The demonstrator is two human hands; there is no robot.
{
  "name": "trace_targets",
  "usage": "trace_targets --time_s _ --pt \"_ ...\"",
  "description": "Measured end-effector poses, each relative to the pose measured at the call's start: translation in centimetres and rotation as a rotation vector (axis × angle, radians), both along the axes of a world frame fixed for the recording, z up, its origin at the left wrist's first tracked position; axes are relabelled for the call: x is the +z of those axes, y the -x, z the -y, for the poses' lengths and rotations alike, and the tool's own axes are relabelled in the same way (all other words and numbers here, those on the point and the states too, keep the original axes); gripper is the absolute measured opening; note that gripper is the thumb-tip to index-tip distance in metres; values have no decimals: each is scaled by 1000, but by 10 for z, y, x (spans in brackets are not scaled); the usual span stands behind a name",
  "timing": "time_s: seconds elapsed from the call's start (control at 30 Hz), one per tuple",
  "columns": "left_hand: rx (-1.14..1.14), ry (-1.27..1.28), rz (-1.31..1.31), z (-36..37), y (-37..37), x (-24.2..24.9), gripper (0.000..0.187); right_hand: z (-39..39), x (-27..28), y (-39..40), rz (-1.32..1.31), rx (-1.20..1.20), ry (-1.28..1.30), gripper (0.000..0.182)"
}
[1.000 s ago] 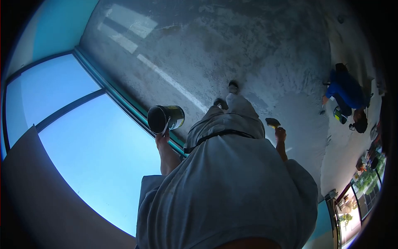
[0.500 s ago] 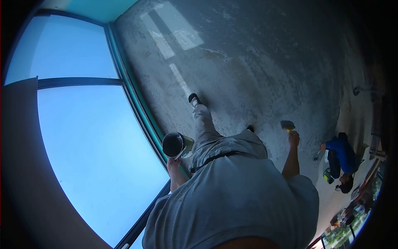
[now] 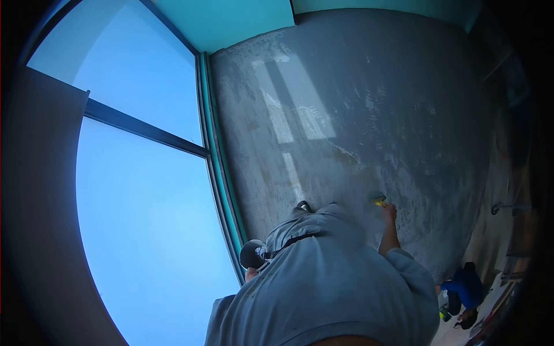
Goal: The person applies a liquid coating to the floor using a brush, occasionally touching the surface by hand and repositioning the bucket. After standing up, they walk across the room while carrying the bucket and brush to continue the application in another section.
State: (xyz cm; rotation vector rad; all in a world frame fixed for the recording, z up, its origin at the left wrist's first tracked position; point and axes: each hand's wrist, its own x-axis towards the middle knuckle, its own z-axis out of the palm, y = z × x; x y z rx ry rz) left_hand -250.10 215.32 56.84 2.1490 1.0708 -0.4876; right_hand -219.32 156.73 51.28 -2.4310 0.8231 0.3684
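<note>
At my left side a dark bucket point(image 3: 251, 254) hangs tilted, its mouth facing up toward me and its inside dark. My left hand point(image 3: 250, 273) is closed at its rim or handle, partly hidden by my shirt. Out to the right, my right hand point(image 3: 390, 213) grips a wide-bladed scraper with a yellow handle point(image 3: 379, 202). Its grey blade points ahead and left, over the concrete floor point(image 3: 323, 173) in this view. One dark shoe point(image 3: 304, 205) shows in front of my body.
Large windows point(image 3: 150, 230) with a teal sill run along my left. A teal wall point(image 3: 242, 23) stands ahead. Sunlight patches and pale smears mark the floor. At lower right a person in a blue top point(image 3: 465, 287) crouches beside a green-and-dark bucket point(image 3: 444, 313).
My view has turned and moved forward, bringing the teal wall into sight. The scraper has swung inward toward my front. The bucket sits closer against my side, and the crouching person appears lower.
</note>
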Motion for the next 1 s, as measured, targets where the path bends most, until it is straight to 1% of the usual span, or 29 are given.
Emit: trace_targets --time_s 0.1,0.13,0.17,0.2,0.23,0.27,0.3,0.33,0.37,0.43,0.5,0.53,0.57,0.6,0.63,0.67,0.7,0.77,0.8,0.83,0.93,1.0 --pt "-73 -23 49 -26 -30 -12 48 -37 -7 -37 43 15 -32 35" --pt "76 17 -12 -26 -54 0 50 -47 -4 -46 43 1 -53 35" --pt "114 41 28 -8 -96 56 54 -56 0 -53 39 -21 -74 35" --pt "104 41 72 -2 -121 88 53 -63 3 -58 34 -52 -93 35" --pt "85 47 117 2 -144 109 52 -66 -2 -61 11 -49 -84 35" --pt "61 60 165 1 -163 112 51 -64 -10 -64 -9 -50 -73 35" --pt "29 114 211 -39 -155 39 48 -63 -15 -66 -27 -54 -61 35" --pt "-3 170 255 -53 -171 18 44 -63 -16 -67 -29 -102 -46 35" --pt "-80 175 195 -71 -180 3 41 -67 -17 -64 -39 -146 -34 36" --pt "-191 109 122 -76 -198 14 36 -70 -19 -44 -93 -203 6 36" --pt "-273 -31 127 -73 -214 19 34 -73 -17 -27 -151 -239 56 36" --pt "-277 -3 147 -79 -223 14 34 -73 -7 -16 -191 -243 30 37" --pt "-238 107 195 -90 -224 1 34 -71 1 0 -228 -246 7 37" --pt "-97 368 284 -105 -224 -13 34 -70 1 18 -265 -260 20 36" --pt "26 574 344 -111 -223 -21 34 -67 0 34 -302 -273 37 34" --pt "85 677 348 -115 -224 -23 34 -68 6 46 -347 -304 72 34" --pt "61 615 291 -106 -222 -9 35 -66 12 58 -394 -332 107 33" --pt "185 828 401 -95 -210 -5 39 -64 12 84 -474 -348 151 32" --pt "243 929 456 -94 -206 -3 42 -58 -3 101 -507 -336 155 32" --pt "289 993 451 -90 -207 -3 43 -52 -10 106 -531 -331 166 33" --pt "431 1062 248 -86 -195 -11 48 -62 36 104 -451 -453 101 34" --pt "476 1080 150 -86 -186 -15 51 -62 46 95 -473 -471 87 36"
